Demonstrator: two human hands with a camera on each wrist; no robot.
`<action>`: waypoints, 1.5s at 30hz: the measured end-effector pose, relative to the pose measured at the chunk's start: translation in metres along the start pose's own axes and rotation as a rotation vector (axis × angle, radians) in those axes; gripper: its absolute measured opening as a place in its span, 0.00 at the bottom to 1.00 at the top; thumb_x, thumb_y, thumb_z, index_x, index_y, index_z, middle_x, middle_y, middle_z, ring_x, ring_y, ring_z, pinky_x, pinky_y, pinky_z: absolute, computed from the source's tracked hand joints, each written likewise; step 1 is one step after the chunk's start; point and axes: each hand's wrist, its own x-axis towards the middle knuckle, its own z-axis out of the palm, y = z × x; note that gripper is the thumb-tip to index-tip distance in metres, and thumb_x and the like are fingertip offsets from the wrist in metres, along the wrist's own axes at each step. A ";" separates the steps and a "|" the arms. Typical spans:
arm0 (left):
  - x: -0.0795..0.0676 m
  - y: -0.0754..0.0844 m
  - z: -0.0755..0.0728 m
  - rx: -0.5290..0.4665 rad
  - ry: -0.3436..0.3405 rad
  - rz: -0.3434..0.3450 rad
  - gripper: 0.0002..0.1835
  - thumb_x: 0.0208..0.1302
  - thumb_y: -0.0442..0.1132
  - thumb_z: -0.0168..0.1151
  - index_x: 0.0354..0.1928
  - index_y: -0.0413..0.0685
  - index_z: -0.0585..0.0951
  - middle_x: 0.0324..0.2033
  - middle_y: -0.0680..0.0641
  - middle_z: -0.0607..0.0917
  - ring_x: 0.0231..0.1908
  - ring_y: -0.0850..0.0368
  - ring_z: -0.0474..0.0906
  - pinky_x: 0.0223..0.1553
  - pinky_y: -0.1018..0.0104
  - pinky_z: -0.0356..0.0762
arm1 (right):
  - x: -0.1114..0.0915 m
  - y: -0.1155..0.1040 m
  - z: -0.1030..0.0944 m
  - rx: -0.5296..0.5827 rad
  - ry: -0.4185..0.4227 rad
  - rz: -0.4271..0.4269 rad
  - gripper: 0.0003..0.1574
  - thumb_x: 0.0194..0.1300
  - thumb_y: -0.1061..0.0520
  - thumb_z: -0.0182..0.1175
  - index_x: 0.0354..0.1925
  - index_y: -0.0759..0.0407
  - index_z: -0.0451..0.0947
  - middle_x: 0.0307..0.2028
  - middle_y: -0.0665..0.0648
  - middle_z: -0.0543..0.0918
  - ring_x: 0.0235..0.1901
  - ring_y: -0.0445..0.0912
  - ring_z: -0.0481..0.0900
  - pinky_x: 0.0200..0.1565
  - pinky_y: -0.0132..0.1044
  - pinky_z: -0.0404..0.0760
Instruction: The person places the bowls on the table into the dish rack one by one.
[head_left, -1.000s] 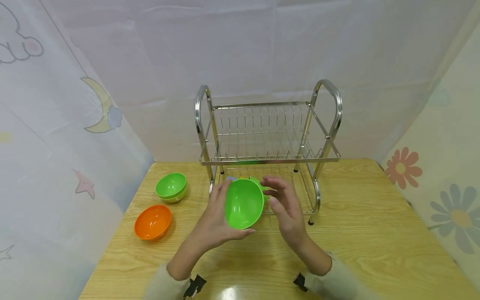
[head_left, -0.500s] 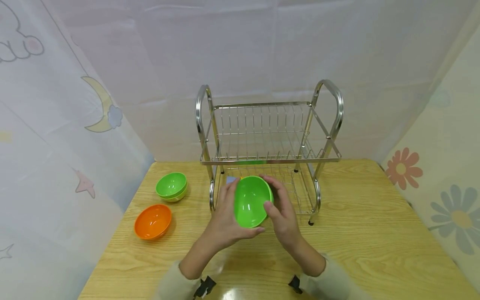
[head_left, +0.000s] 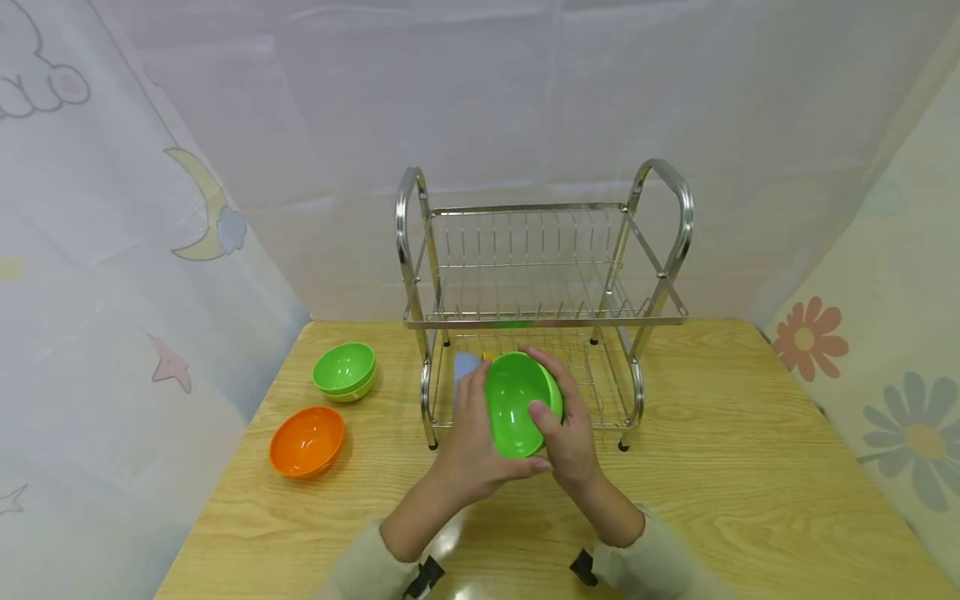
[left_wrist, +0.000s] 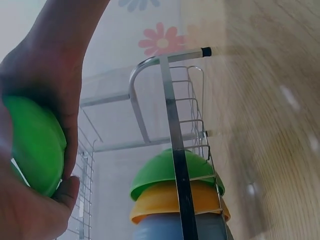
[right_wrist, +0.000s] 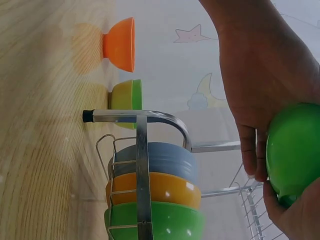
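Observation:
A green bowl (head_left: 517, 404) is held tilted between both hands in front of the dish rack (head_left: 543, 323), its hollow side toward the head camera. My left hand (head_left: 471, 454) grips its left side and underside, the thumb along the lower rim. On the other side my right hand (head_left: 573, 437) holds it, with the thumb over the near rim and fingers behind. On the rack's lower tier, a blue bowl (right_wrist: 167, 162), a yellow bowl (right_wrist: 175, 191) and another green bowl (right_wrist: 177, 220) stand on edge in a row. The held bowl hides most of them in the head view.
Left of the rack, a green bowl (head_left: 343, 367) sits inside a yellow-green bowl (head_left: 356, 394). Closer to me is an orange bowl (head_left: 306, 442). The two-tier metal rack stands on the wooden table (head_left: 735, 467), with a printed cloth (head_left: 510, 108) behind it.
The right hand has closed onto the green bowl, where earlier its fingers stood apart from it. Both hands and the bowl have shifted right, uncovering more of the blue bowl.

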 end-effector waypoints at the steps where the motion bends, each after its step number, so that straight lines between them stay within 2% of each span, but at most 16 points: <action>1: 0.000 -0.001 0.002 0.008 -0.001 0.009 0.72 0.41 0.72 0.76 0.80 0.51 0.45 0.70 0.39 0.58 0.58 0.47 0.71 0.49 0.53 0.81 | 0.000 0.001 0.000 0.002 0.010 -0.014 0.35 0.64 0.64 0.50 0.70 0.68 0.65 0.68 0.71 0.68 0.63 0.52 0.73 0.56 0.37 0.81; 3: 0.000 -0.001 0.006 0.023 -0.005 0.033 0.72 0.43 0.78 0.70 0.80 0.49 0.44 0.70 0.37 0.58 0.57 0.47 0.71 0.49 0.54 0.81 | 0.000 0.002 -0.001 0.004 0.028 -0.038 0.34 0.64 0.65 0.49 0.68 0.69 0.66 0.67 0.68 0.70 0.62 0.53 0.73 0.55 0.37 0.81; 7: 0.001 -0.002 0.012 0.039 -0.031 0.053 0.72 0.46 0.84 0.59 0.81 0.48 0.41 0.70 0.37 0.57 0.56 0.48 0.72 0.50 0.56 0.81 | 0.001 0.003 -0.006 -0.067 0.056 -0.076 0.33 0.61 0.66 0.49 0.65 0.70 0.69 0.65 0.61 0.76 0.59 0.54 0.75 0.50 0.35 0.83; 10: 0.001 -0.002 0.012 0.036 -0.076 0.046 0.70 0.49 0.85 0.55 0.81 0.51 0.38 0.70 0.38 0.58 0.55 0.50 0.73 0.50 0.59 0.80 | 0.003 0.000 -0.010 -0.156 0.061 -0.069 0.32 0.59 0.65 0.51 0.63 0.68 0.73 0.62 0.58 0.78 0.55 0.52 0.77 0.46 0.34 0.83; 13: -0.001 -0.003 0.009 0.048 -0.140 0.033 0.64 0.57 0.82 0.50 0.81 0.54 0.35 0.71 0.39 0.57 0.54 0.52 0.73 0.50 0.60 0.81 | 0.006 -0.002 -0.016 -0.206 0.032 -0.057 0.31 0.60 0.66 0.52 0.63 0.67 0.75 0.61 0.59 0.79 0.54 0.51 0.77 0.46 0.33 0.82; 15: -0.002 -0.004 0.004 0.063 -0.184 0.031 0.59 0.63 0.79 0.45 0.81 0.55 0.34 0.72 0.38 0.56 0.55 0.51 0.73 0.52 0.58 0.81 | 0.007 -0.003 -0.019 -0.223 0.007 -0.055 0.31 0.59 0.67 0.53 0.62 0.67 0.75 0.60 0.59 0.80 0.55 0.50 0.77 0.47 0.33 0.82; 17: -0.003 -0.004 -0.001 0.090 -0.213 0.028 0.53 0.69 0.77 0.40 0.81 0.55 0.33 0.75 0.39 0.54 0.61 0.49 0.71 0.57 0.53 0.79 | 0.008 -0.003 -0.023 -0.227 -0.020 -0.053 0.31 0.59 0.68 0.53 0.62 0.67 0.75 0.60 0.60 0.80 0.55 0.49 0.77 0.47 0.33 0.82; 20: -0.002 -0.003 -0.011 0.118 -0.219 0.023 0.49 0.72 0.74 0.34 0.82 0.54 0.36 0.77 0.39 0.52 0.71 0.43 0.63 0.64 0.42 0.72 | 0.010 -0.004 -0.029 -0.271 -0.034 -0.061 0.32 0.58 0.67 0.55 0.62 0.67 0.76 0.59 0.60 0.80 0.53 0.47 0.78 0.45 0.34 0.83; 22: -0.002 -0.002 -0.019 0.137 -0.206 0.011 0.49 0.72 0.74 0.34 0.82 0.52 0.39 0.77 0.40 0.52 0.73 0.40 0.60 0.64 0.37 0.70 | 0.012 -0.004 -0.034 -0.314 -0.035 -0.067 0.32 0.57 0.66 0.56 0.62 0.66 0.76 0.58 0.61 0.81 0.52 0.46 0.78 0.44 0.34 0.82; 25: 0.000 -0.001 -0.032 0.175 -0.162 0.010 0.49 0.72 0.74 0.37 0.81 0.48 0.47 0.75 0.39 0.55 0.71 0.38 0.63 0.62 0.35 0.71 | 0.015 -0.006 -0.042 -0.373 -0.037 -0.068 0.32 0.56 0.65 0.57 0.62 0.64 0.77 0.58 0.59 0.80 0.53 0.48 0.78 0.46 0.35 0.81; 27: 0.000 0.000 -0.041 0.200 -0.115 0.041 0.48 0.72 0.73 0.38 0.79 0.46 0.53 0.73 0.38 0.58 0.68 0.38 0.66 0.59 0.37 0.75 | 0.016 -0.007 -0.047 -0.409 -0.042 -0.069 0.33 0.56 0.65 0.57 0.62 0.63 0.77 0.59 0.56 0.80 0.55 0.50 0.77 0.47 0.36 0.80; 30: 0.002 -0.001 -0.055 0.247 -0.010 0.133 0.46 0.72 0.73 0.38 0.74 0.43 0.62 0.69 0.38 0.65 0.65 0.41 0.67 0.57 0.42 0.77 | 0.017 -0.009 -0.056 -0.456 -0.039 -0.070 0.33 0.56 0.66 0.58 0.63 0.62 0.77 0.60 0.56 0.80 0.55 0.52 0.77 0.46 0.37 0.81; 33: 0.005 -0.002 -0.069 0.279 0.113 0.252 0.44 0.72 0.72 0.38 0.69 0.41 0.68 0.63 0.39 0.71 0.60 0.43 0.69 0.54 0.47 0.75 | 0.018 -0.008 -0.064 -0.518 -0.020 -0.077 0.33 0.55 0.67 0.60 0.62 0.60 0.78 0.60 0.57 0.80 0.54 0.50 0.78 0.43 0.38 0.82; 38: 0.012 0.002 -0.089 0.287 0.277 0.397 0.39 0.74 0.67 0.41 0.62 0.38 0.73 0.55 0.39 0.76 0.53 0.45 0.71 0.50 0.54 0.71 | 0.020 -0.005 -0.072 -0.604 0.011 -0.087 0.34 0.54 0.66 0.62 0.62 0.57 0.79 0.59 0.58 0.81 0.52 0.46 0.77 0.41 0.36 0.80; 45: 0.025 0.014 -0.109 0.346 0.414 0.482 0.38 0.74 0.65 0.41 0.58 0.35 0.76 0.49 0.37 0.77 0.47 0.43 0.71 0.47 0.56 0.70 | 0.019 0.007 -0.082 -0.668 0.013 -0.049 0.35 0.54 0.65 0.63 0.63 0.54 0.78 0.59 0.58 0.80 0.46 0.48 0.76 0.36 0.36 0.79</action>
